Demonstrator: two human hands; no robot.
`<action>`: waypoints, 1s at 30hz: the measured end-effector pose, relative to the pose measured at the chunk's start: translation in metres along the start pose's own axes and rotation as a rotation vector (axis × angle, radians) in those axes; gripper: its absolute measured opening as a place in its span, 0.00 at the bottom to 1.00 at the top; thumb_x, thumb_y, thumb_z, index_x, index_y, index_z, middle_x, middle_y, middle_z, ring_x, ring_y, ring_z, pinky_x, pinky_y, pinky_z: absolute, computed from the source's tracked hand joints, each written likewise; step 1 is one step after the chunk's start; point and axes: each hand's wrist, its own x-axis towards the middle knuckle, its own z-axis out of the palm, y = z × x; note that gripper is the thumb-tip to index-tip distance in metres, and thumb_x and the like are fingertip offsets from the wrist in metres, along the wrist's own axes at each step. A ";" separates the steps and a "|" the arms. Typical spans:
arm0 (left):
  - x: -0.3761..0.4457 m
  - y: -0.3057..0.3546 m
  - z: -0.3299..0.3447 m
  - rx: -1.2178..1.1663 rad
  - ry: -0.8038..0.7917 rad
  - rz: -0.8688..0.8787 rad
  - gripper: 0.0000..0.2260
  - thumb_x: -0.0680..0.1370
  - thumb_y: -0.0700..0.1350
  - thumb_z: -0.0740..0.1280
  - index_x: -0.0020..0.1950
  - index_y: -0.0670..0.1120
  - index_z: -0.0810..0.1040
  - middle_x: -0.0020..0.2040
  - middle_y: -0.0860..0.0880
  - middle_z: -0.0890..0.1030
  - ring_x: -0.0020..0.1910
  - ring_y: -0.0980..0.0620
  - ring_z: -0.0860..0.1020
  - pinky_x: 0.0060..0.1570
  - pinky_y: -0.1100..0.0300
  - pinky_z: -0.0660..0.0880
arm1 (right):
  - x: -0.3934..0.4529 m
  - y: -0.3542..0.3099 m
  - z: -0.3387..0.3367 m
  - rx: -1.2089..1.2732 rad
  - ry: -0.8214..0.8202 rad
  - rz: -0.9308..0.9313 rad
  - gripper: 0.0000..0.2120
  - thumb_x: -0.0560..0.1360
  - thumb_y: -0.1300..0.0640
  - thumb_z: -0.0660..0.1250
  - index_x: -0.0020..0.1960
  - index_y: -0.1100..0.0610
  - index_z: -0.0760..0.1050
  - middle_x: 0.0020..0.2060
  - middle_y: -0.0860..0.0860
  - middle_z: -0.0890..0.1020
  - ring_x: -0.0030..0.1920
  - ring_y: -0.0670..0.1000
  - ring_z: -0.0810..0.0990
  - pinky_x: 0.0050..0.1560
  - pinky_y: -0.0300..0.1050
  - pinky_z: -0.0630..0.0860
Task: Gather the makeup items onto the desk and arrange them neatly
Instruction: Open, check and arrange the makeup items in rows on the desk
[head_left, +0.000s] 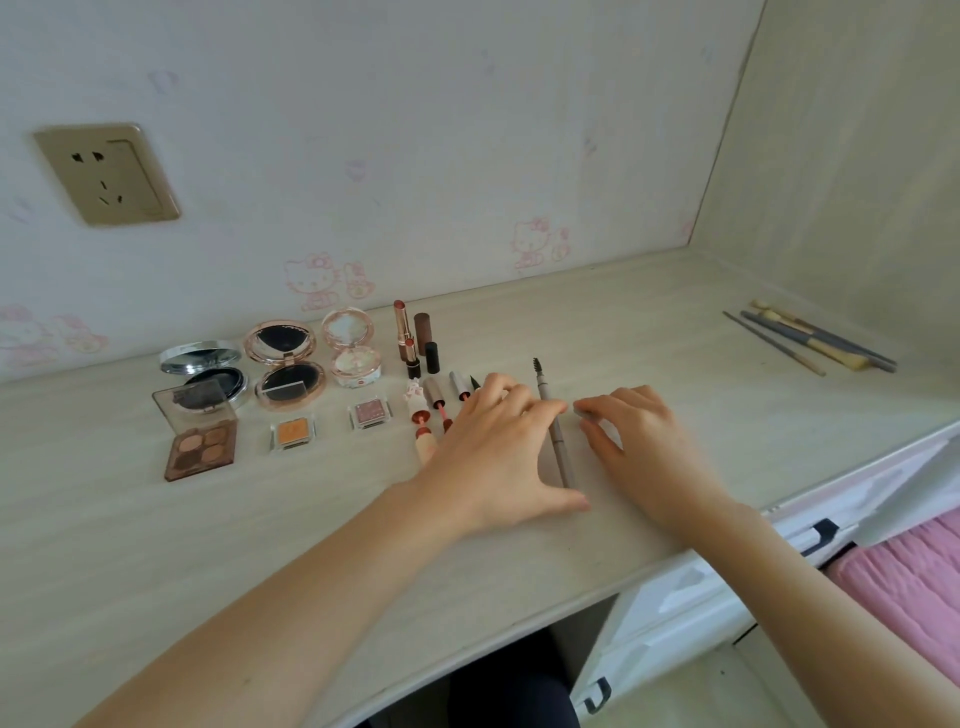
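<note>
Two hands work side by side on the pale bench (675, 322), with the makeup laid out in rows mostly to the left of the grip. Farthest left of it sit three open compacts (283, 364) and an eyeshadow palette (200, 447): hard-shelled, hinged, with mirrors and pressed powder, so fragile if knocked; these are best lifted by the base, not the lid. Well to the right of the grip, near the side wall, lies a bundle of brushes (815, 340), light and stiff, easiest taken at mid-handle. Between the hands lies the brow pencil (556, 431), slim, rigid and prone to roll. The left hand (498, 441) lies spread, its fingertips touching the pencil's barrel, thumb resting near the lower end. The right hand (641, 436) pinches a small grey cap (584, 410) between thumb and fingertips, just right of the pencil. I judge the cap light and slippery, needing a firm fingertip hold.
</note>
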 end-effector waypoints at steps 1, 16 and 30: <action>0.004 0.001 0.001 0.028 -0.016 0.001 0.40 0.66 0.71 0.66 0.73 0.53 0.64 0.61 0.55 0.71 0.67 0.53 0.58 0.65 0.59 0.58 | -0.001 0.001 0.001 -0.012 -0.007 -0.012 0.09 0.75 0.61 0.69 0.54 0.55 0.81 0.42 0.50 0.83 0.47 0.56 0.78 0.41 0.48 0.77; 0.000 0.010 0.005 0.249 0.029 0.035 0.27 0.76 0.67 0.56 0.65 0.50 0.76 0.59 0.49 0.75 0.66 0.45 0.63 0.70 0.50 0.54 | -0.010 0.007 -0.005 -0.037 -0.051 -0.054 0.12 0.74 0.62 0.69 0.56 0.53 0.81 0.45 0.49 0.80 0.45 0.53 0.74 0.43 0.42 0.73; -0.007 0.004 0.021 0.266 0.175 0.089 0.14 0.68 0.59 0.72 0.43 0.51 0.85 0.43 0.55 0.83 0.49 0.51 0.79 0.65 0.50 0.69 | -0.006 0.007 -0.004 0.049 -0.087 -0.014 0.11 0.76 0.61 0.67 0.57 0.56 0.81 0.48 0.50 0.81 0.50 0.53 0.76 0.48 0.44 0.75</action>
